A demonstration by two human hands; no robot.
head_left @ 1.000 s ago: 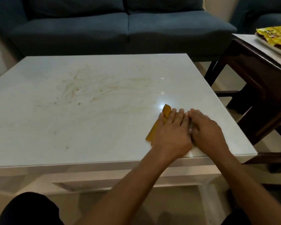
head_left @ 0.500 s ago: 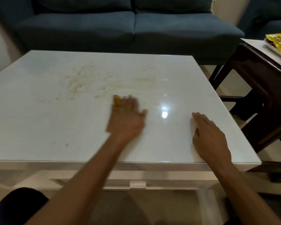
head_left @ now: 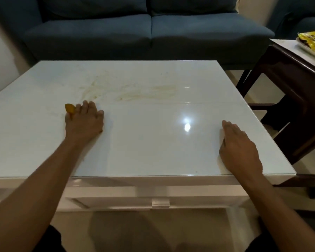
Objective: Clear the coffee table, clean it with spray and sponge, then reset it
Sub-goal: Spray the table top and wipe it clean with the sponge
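Here, left hand (head_left: 84, 121): laid flat on the yellow sponge (head_left: 69, 108), fingers bent over it a little; only one tip of the sponge is seen past the fingers.
Sponge place: pressed under the left hand on the coffee table (head_left: 153, 142), just below the brown stain (head_left: 131, 91).
Count: one sponge, one stain patch, two hands.
Right hand (head_left: 239, 148): spread flat on the table near its right edge; nothing is held.
Around: a blue sofa (head_left: 149, 31) behind, a dark side table (head_left: 289, 73) at the right.
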